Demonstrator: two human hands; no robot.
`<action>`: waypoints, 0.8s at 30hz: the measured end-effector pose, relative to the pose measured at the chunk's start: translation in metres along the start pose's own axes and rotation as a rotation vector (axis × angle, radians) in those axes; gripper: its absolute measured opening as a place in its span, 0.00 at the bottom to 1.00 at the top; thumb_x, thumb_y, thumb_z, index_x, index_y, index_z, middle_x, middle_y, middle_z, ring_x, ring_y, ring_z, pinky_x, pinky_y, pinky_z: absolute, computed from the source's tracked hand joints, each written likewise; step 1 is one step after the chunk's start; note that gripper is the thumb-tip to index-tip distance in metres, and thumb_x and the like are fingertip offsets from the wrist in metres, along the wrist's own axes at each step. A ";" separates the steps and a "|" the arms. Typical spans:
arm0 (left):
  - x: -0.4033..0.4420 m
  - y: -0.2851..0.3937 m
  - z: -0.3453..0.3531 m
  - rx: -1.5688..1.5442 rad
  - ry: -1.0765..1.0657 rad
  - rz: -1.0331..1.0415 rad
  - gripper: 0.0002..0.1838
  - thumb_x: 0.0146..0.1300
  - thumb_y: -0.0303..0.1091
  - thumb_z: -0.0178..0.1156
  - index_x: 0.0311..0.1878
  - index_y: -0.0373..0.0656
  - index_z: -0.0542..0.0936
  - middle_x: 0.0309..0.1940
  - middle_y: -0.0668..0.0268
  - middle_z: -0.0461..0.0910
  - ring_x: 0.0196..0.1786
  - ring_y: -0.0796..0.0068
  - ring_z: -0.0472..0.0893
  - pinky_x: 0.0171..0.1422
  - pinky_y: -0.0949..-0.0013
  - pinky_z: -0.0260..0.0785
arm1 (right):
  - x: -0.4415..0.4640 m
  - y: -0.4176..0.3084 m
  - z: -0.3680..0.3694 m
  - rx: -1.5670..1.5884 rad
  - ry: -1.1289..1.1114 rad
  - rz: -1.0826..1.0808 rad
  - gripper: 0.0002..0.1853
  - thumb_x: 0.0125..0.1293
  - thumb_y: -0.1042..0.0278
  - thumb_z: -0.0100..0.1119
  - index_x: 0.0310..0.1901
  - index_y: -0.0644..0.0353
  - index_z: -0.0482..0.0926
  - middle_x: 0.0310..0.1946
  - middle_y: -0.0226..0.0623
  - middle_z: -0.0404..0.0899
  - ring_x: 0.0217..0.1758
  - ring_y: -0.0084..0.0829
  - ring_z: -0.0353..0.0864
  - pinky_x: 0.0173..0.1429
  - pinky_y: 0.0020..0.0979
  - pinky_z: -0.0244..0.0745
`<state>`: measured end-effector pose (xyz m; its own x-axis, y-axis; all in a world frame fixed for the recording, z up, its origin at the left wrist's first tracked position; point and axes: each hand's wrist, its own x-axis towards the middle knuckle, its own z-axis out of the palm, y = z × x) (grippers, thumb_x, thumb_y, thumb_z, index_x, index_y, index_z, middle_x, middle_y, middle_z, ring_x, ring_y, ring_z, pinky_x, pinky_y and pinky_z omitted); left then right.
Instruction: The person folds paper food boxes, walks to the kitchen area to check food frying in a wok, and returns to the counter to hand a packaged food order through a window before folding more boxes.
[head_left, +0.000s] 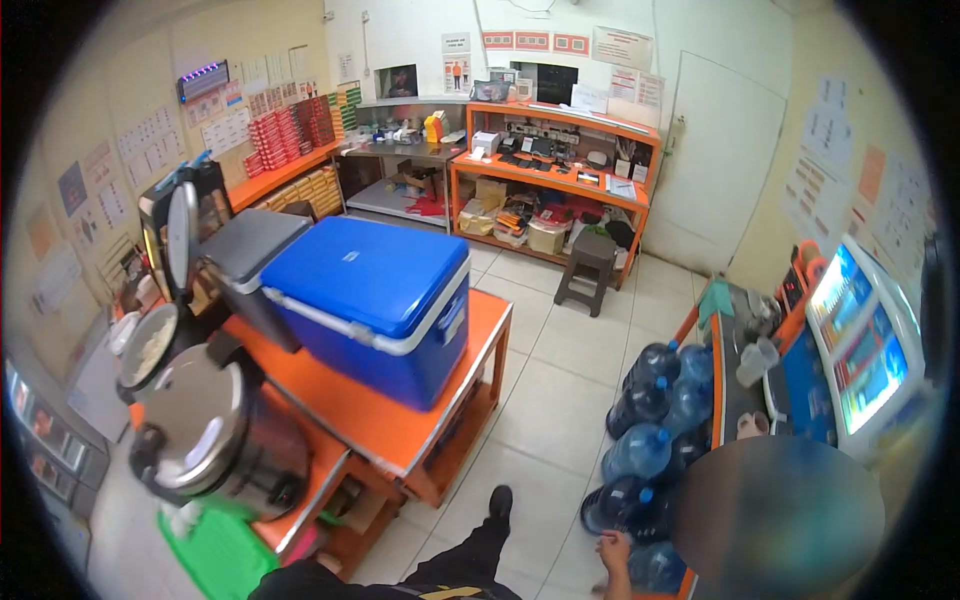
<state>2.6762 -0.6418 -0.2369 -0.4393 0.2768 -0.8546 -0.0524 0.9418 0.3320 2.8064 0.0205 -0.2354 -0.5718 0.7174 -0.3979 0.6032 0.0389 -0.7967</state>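
My right hand [613, 550] shows at the bottom edge, beside the large blue water bottles [638, 452] on the floor. Its fingers are loosely bent and apart, with nothing visible in them. What looks like a small part of my left hand [327, 563] shows low beside the orange table; its fingers are hidden. On that orange table [487, 340] sits a blue cooler box [365, 300] with its lid closed. A large lidded rice cooker [215, 430] stands nearer, and a second cooker with its lid raised [150, 345] holds white contents.
A grey cooler [258, 245] stands behind the blue one. A green lid-like panel [215, 550] lies low left. A grey stool [588, 272] stands by the orange shelf unit [548, 175]. At right are a counter with a lit dispenser [855, 340] and a blurred patch.
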 end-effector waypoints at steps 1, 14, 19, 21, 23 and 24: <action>0.024 0.025 -0.017 -0.026 -0.006 0.013 0.29 0.66 0.57 0.47 0.55 0.41 0.75 0.49 0.47 0.77 0.52 0.53 0.76 0.60 0.55 0.64 | 0.047 -0.025 0.004 -0.034 0.015 -0.139 0.12 0.60 0.73 0.58 0.46 0.64 0.79 0.27 0.37 0.81 0.23 0.27 0.81 0.26 0.27 0.76; 0.358 0.750 -0.524 -0.288 0.389 0.898 0.26 0.68 0.54 0.54 0.62 0.48 0.74 0.52 0.57 0.80 0.54 0.63 0.79 0.59 0.62 0.70 | 0.303 -0.207 0.023 -0.451 -0.824 0.054 0.11 0.62 0.63 0.59 0.41 0.60 0.78 0.38 0.42 0.80 0.37 0.34 0.77 0.42 0.34 0.74; 0.470 0.784 -0.666 -0.778 0.425 0.786 0.21 0.69 0.50 0.56 0.52 0.42 0.79 0.41 0.61 0.82 0.43 0.73 0.79 0.49 0.68 0.72 | 0.512 -0.336 0.094 -0.578 -1.028 -0.183 0.11 0.63 0.63 0.57 0.43 0.60 0.76 0.41 0.46 0.77 0.43 0.38 0.74 0.50 0.34 0.71; 0.543 0.715 -0.663 -0.482 0.713 0.434 0.23 0.69 0.52 0.53 0.53 0.42 0.78 0.48 0.55 0.82 0.52 0.61 0.80 0.58 0.59 0.71 | 0.593 -0.427 0.123 -0.632 -1.217 -0.374 0.11 0.64 0.63 0.56 0.44 0.60 0.76 0.42 0.48 0.76 0.46 0.40 0.73 0.53 0.34 0.71; 0.566 0.627 -0.644 -0.624 0.383 0.114 0.26 0.70 0.50 0.50 0.64 0.45 0.73 0.57 0.54 0.77 0.54 0.60 0.79 0.62 0.61 0.68 | 0.668 -0.518 0.131 -0.654 -1.431 -0.630 0.12 0.64 0.63 0.55 0.45 0.59 0.75 0.43 0.49 0.75 0.48 0.42 0.71 0.56 0.35 0.70; 0.563 0.583 -0.626 -0.609 0.268 0.007 0.25 0.70 0.49 0.50 0.64 0.45 0.73 0.57 0.54 0.77 0.55 0.59 0.78 0.63 0.61 0.67 | 0.707 -0.558 0.130 -0.651 -1.526 -0.786 0.12 0.64 0.63 0.55 0.45 0.59 0.74 0.44 0.50 0.75 0.50 0.42 0.71 0.57 0.35 0.69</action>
<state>1.8369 -0.0559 -0.2750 -0.6449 0.1514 -0.7492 -0.5116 0.6427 0.5703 1.9936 0.4161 -0.1315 -0.5188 -0.7668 -0.3781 -0.1402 0.5126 -0.8471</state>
